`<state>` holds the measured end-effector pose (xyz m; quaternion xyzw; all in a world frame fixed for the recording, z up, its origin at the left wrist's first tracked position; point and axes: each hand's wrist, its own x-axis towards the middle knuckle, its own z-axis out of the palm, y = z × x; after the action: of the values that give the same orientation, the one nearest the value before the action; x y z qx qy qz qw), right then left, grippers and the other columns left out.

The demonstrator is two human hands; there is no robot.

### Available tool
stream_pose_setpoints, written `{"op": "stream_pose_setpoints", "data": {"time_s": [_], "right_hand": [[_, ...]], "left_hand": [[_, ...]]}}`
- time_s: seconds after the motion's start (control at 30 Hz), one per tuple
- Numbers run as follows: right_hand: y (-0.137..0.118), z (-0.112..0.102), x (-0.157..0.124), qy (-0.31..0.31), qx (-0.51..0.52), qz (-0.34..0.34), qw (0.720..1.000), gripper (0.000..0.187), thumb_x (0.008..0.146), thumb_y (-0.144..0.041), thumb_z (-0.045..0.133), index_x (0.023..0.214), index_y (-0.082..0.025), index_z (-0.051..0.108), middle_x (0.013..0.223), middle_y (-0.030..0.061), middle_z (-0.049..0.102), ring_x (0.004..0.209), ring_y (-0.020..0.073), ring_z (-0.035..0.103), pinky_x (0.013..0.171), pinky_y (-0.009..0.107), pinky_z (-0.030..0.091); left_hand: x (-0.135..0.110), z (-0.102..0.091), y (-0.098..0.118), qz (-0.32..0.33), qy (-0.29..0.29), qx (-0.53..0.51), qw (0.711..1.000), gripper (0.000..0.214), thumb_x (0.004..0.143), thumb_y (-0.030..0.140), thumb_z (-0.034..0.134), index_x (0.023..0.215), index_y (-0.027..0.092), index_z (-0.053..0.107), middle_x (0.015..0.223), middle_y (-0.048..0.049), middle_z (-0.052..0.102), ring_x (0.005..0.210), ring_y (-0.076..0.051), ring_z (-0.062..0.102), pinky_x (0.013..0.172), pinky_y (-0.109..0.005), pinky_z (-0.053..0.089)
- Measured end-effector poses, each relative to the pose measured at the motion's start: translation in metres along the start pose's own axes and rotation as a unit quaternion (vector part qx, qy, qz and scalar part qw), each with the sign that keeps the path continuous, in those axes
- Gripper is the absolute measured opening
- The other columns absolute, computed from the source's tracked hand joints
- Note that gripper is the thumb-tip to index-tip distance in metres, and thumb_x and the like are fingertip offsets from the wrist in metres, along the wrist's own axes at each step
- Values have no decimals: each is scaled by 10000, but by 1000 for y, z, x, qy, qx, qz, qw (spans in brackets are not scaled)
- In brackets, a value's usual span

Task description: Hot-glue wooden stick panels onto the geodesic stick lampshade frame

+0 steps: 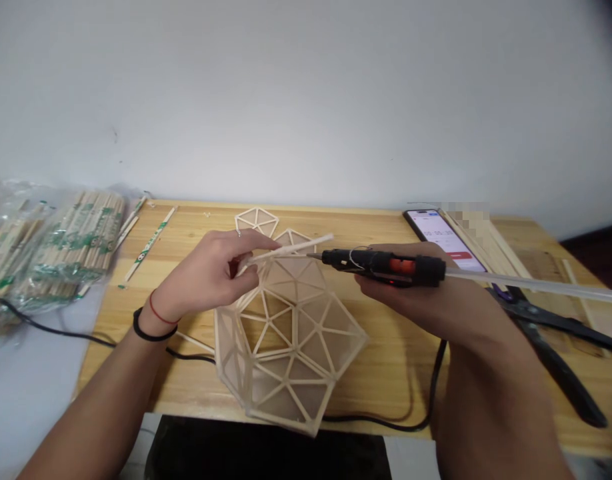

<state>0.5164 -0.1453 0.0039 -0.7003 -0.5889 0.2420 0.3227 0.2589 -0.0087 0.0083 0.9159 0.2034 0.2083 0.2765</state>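
Note:
Between its thumb and fingers, my left hand [229, 267] pinches a pale wooden stick piece [306, 245]. It shows nearly edge-on, so I cannot tell if it is one stick or a framed panel. My right hand [411, 287] is wrapped round a black hot glue gun [381, 263], a small red light lit on it. The nozzle points left, close to the stick piece; whether they touch is unclear. A clear glue stick [526, 283] sticks out of the gun's back. Below both hands stands a hollow structure [291, 353] of stick-framed pentagon panels with translucent backing.
A separate pentagon frame [257, 220] lies behind the structure. Bagged chopsticks [86, 233] are at left, near a loose wrapped pair [151, 243]. A phone [443, 237], wooden sticks [491, 240] and black-handled cutters [551, 333] lie right. A black cable [386, 421] runs along the table's front.

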Motion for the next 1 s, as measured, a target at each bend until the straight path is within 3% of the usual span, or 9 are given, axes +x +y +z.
{"op": "stream_pose_setpoints", "data": {"time_s": [0.27, 0.53, 0.73, 0.8, 0.9, 1.0], "right_hand": [[8, -1, -2, 23, -10, 11, 1000, 272, 757, -265, 695, 578, -213, 496, 536, -32, 477, 503, 110, 415, 415, 231, 309], [10, -2, 0, 31, -16, 19, 999, 199, 781, -315, 707, 658, -208, 593, 589, -14, 567, 535, 132, 487, 448, 243, 375], [8, -1, 5, -9, -44, 36, 998, 271, 782, -408, 721, 627, -220, 602, 558, -10, 587, 510, 150, 499, 443, 270, 357], [10, 0, 9, 12, -56, 32, 998, 259, 786, -434, 732, 671, -225, 630, 589, -2, 617, 529, 163, 524, 465, 282, 368], [12, 8, 17, 94, -60, 34, 993, 234, 801, -429, 733, 719, -230, 643, 624, 11, 633, 565, 182, 554, 514, 304, 398], [11, 19, 23, 145, 3, 43, 988, 235, 836, -450, 706, 818, -216, 690, 747, 50, 703, 686, 226, 634, 623, 350, 483]], "left_hand": [[0, 0, -2, 6, 4, -5, 1000, 444, 759, 57, 535, 1136, 187, 728, 881, 8, 757, 553, -77, 522, 533, -209, 400], [0, 0, -4, 9, 0, -9, 1000, 454, 755, 57, 526, 1144, 166, 733, 951, -21, 781, 566, -83, 540, 540, -217, 414], [0, -1, -3, -7, -1, 1, 1000, 479, 741, 56, 524, 1158, 177, 729, 873, 2, 755, 559, -86, 525, 542, -209, 405], [0, -1, -3, -12, -1, 0, 1000, 480, 744, 59, 522, 1162, 173, 728, 872, -1, 752, 559, -89, 523, 542, -212, 402], [0, -1, -3, -13, -6, -2, 1000, 500, 742, 45, 519, 1181, 172, 723, 918, -8, 756, 576, -92, 530, 543, -215, 397], [2, -1, -4, -11, -5, -3, 1000, 459, 784, 53, 536, 1181, 187, 723, 965, -3, 757, 590, -89, 531, 548, -212, 396]]}}
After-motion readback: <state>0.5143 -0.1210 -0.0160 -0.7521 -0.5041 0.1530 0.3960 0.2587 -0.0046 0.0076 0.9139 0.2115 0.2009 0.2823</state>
